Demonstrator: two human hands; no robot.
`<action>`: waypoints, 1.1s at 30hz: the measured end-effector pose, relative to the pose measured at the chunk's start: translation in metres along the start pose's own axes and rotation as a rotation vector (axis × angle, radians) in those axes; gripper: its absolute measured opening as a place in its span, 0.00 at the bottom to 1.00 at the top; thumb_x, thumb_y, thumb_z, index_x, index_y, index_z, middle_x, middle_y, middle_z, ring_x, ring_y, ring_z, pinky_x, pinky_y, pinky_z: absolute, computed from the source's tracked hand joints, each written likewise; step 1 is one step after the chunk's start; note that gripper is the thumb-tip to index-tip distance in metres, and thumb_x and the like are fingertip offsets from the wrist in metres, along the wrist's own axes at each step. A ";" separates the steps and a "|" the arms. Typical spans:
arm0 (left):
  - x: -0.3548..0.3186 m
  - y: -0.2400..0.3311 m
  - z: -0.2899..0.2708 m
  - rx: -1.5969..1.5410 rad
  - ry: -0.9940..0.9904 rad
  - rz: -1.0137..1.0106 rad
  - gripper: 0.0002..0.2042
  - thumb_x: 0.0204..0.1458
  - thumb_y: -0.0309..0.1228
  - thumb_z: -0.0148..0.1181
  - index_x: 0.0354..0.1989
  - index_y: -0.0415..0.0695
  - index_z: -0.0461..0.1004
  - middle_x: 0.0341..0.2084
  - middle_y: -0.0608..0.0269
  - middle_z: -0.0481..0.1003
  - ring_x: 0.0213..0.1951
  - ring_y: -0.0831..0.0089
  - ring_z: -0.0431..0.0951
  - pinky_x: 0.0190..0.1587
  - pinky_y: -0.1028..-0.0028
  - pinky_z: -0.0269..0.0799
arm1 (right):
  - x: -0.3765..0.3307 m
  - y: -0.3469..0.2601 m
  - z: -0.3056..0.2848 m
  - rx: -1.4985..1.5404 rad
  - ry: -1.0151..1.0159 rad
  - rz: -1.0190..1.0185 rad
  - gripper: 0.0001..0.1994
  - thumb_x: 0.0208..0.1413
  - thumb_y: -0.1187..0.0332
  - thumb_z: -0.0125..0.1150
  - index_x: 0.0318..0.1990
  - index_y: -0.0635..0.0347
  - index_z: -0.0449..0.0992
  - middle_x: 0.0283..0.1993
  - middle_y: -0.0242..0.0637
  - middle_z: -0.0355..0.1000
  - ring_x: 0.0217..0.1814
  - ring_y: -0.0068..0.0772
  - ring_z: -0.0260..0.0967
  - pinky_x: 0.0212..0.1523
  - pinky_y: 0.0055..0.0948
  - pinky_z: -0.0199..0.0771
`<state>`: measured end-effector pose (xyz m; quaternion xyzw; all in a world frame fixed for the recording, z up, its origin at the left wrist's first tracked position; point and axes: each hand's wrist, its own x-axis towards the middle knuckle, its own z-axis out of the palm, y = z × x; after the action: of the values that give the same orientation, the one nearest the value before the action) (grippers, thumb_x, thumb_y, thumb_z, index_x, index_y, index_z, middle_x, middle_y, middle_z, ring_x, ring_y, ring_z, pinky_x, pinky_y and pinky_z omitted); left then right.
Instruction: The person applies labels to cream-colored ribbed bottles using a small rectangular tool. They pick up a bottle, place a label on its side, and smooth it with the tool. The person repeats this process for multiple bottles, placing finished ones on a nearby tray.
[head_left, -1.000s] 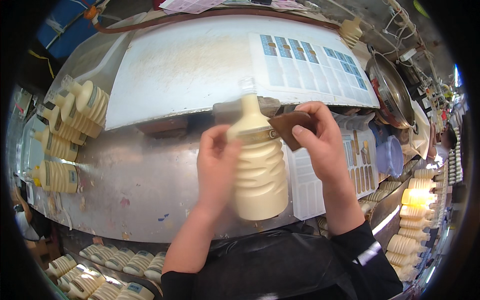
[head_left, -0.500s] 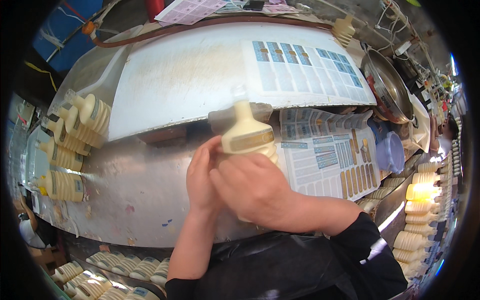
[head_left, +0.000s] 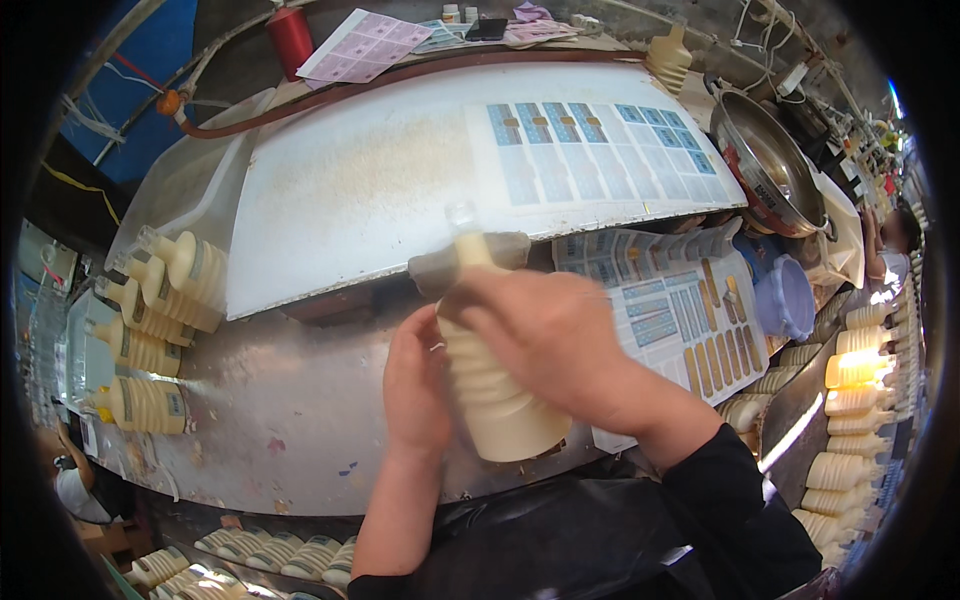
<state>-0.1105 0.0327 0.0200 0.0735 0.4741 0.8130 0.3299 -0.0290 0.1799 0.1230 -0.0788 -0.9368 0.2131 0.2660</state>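
Observation:
A cream plastic bottle [head_left: 500, 405] with a ribbed body and a clear neck lies tilted in front of me, its base toward me. Its shoulder rests over a dark grey padded block [head_left: 425, 268] at the edge of the white board. My right hand [head_left: 555, 340] is closed over the bottle's shoulder, covering the label area, and is slightly blurred. Against the bottle's left side is my left hand [head_left: 415, 375], its fingers curled and pressed to it; part of the fingers is hidden. Label sheets [head_left: 640, 315] with blue and gold stickers lie to the right.
Several similar bottles [head_left: 150, 405] stand at the left; more fill trays at lower left and right. On the white board [head_left: 350, 190] lies another label sheet [head_left: 560, 150]. A metal pan [head_left: 765, 150] and a purple basin [head_left: 785, 300] sit at the right. Another person [head_left: 885, 245] is far right.
My right hand has moved up and right over the bottle's shoulder, exposing its ribbed lower body and hiding the label band. The bottle now sits lower, base toward me. The view shifted slightly.

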 end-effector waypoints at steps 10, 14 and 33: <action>0.023 0.000 0.022 0.583 -0.009 0.230 0.16 0.65 0.36 0.54 0.55 0.39 0.70 0.53 0.57 0.67 0.54 0.67 0.70 0.60 0.67 0.66 | -0.018 0.035 -0.003 0.036 0.116 0.451 0.14 0.57 0.63 0.67 0.46 0.60 0.75 0.27 0.45 0.79 0.27 0.44 0.79 0.30 0.35 0.76; 0.021 0.001 0.022 0.442 0.008 0.158 0.17 0.67 0.39 0.51 0.55 0.39 0.69 0.53 0.55 0.67 0.54 0.67 0.69 0.61 0.68 0.64 | -0.006 0.041 -0.012 0.342 0.128 0.574 0.16 0.60 0.62 0.63 0.50 0.61 0.71 0.30 0.49 0.79 0.31 0.50 0.77 0.34 0.43 0.75; 0.021 -0.001 0.028 0.532 -0.016 0.141 0.22 0.71 0.45 0.46 0.60 0.38 0.66 0.49 0.55 0.75 0.50 0.71 0.74 0.56 0.69 0.70 | -0.002 0.052 0.009 0.402 0.103 0.378 0.19 0.64 0.67 0.61 0.59 0.60 0.69 0.30 0.38 0.79 0.29 0.25 0.75 0.33 0.30 0.74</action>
<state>-0.1140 0.0659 0.0306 0.1967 0.6621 0.6802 0.2454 -0.0307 0.2224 0.0920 -0.2083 -0.8296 0.4362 0.2794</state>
